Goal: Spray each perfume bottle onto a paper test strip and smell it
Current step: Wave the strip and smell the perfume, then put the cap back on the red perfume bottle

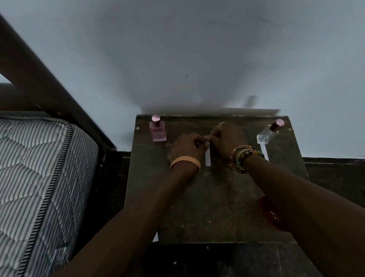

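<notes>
- Left hand [185, 147]: over the middle of the table [215, 201]. The fingers are curled inward and, as far as I can read it, pinch the far end of the centre strip.
- Right hand [227, 139]: just beside the left, fingertips meeting it at that same end. It is curled on the paper too. I cannot tell whether it hides anything small.
- Centre strip [207, 158]: white paper with its long axis running from me toward the wall. It sits between the two wrists, near end down toward the tabletop.
- Pink bottle [158, 131]: upright at the far left corner with its cap on. It stands left of the left hand, near it but apart.
- Clear bottle [267, 135]: on the right side, leaning with its cap toward the far right edge. It is apart from the right hand.
- Second strip [264, 151]: just in front of the clear bottle, partly behind the bracelets on the right wrist.
- Judgement: no bottle is in hand yet. The pink one falls to the left hand and the clear one to the right. Whichever hand reaches, I expect the other must keep the strip's far end presented to the nozzle.
- Also present: a striped mattress [32, 173] to the left and a red item [270, 214] by the right forearm.
</notes>
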`<action>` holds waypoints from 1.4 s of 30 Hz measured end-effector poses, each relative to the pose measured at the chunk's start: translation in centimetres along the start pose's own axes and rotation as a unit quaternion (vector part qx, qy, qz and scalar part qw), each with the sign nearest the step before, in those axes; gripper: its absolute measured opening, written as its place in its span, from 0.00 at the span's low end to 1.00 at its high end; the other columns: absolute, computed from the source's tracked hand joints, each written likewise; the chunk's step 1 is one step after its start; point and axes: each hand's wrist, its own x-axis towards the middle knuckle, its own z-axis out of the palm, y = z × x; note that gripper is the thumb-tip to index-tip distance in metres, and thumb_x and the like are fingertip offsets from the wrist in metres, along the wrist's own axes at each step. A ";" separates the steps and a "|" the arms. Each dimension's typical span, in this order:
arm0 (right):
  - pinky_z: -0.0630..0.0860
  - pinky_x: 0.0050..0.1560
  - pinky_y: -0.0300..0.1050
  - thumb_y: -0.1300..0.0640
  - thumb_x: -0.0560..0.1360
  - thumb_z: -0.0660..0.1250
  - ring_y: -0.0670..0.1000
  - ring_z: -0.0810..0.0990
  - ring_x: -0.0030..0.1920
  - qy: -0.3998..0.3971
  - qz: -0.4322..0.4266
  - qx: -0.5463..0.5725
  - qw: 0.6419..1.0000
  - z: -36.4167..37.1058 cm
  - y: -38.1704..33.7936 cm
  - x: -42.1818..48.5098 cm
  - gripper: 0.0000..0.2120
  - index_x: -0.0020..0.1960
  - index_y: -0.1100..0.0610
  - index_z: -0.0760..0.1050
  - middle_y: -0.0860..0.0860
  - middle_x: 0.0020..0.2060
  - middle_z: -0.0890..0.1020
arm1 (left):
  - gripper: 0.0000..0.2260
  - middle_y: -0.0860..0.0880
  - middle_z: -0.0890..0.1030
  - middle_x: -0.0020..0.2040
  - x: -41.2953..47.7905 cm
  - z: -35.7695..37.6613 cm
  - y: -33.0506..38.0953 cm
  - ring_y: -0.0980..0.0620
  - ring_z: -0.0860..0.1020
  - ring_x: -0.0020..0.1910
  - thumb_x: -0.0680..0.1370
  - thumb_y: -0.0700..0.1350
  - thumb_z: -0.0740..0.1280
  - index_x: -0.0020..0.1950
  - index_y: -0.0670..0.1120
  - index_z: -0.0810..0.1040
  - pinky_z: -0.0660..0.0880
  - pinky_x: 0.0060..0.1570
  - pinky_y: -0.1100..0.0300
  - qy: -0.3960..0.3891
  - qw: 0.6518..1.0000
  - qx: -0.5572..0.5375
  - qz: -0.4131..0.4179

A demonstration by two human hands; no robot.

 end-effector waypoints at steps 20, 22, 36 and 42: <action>0.74 0.59 0.47 0.52 0.76 0.67 0.50 0.78 0.57 0.027 0.036 0.071 0.996 -0.1 0.4 -1.0 0.15 0.62 0.54 0.76 0.52 0.58 0.80 | 0.12 0.51 0.82 0.53 -0.3 -0.7 -0.4 0.56 0.77 0.49 0.76 0.51 0.67 0.58 0.49 0.79 0.75 0.53 0.59 -0.017 0.999 -0.048 0.008; 0.75 0.57 0.46 0.53 0.76 0.67 0.51 0.78 0.57 0.035 0.037 0.089 0.995 -0.9 0.3 -1.8 0.15 0.61 0.55 0.76 0.52 0.57 0.80 | 0.11 0.50 0.81 0.53 -0.7 -1.3 -0.4 0.58 0.75 0.47 0.76 0.47 0.68 0.57 0.47 0.79 0.74 0.54 0.61 -0.012 0.997 -0.077 0.013; 0.73 0.49 0.43 0.52 0.77 0.64 0.49 0.79 0.47 0.022 -0.059 -0.013 0.998 -14.0 1.0 -12.8 0.10 0.54 0.53 0.80 0.49 0.46 0.81 | 0.06 0.52 0.82 0.44 -11.4 -1.3 8.5 0.57 0.79 0.42 0.71 0.45 0.72 0.47 0.48 0.81 0.78 0.45 0.61 -0.025 0.984 -0.103 0.143; 0.76 0.58 0.48 0.50 0.66 0.73 0.51 0.78 0.57 -0.030 -0.007 0.046 0.998 -16.1 4.4 -20.0 0.30 0.66 0.55 0.74 0.51 0.60 0.79 | 0.10 0.52 0.82 0.49 -16.1 -0.9 12.2 0.57 0.79 0.45 0.73 0.43 0.70 0.54 0.48 0.80 0.75 0.45 0.67 -0.048 0.980 -0.089 0.169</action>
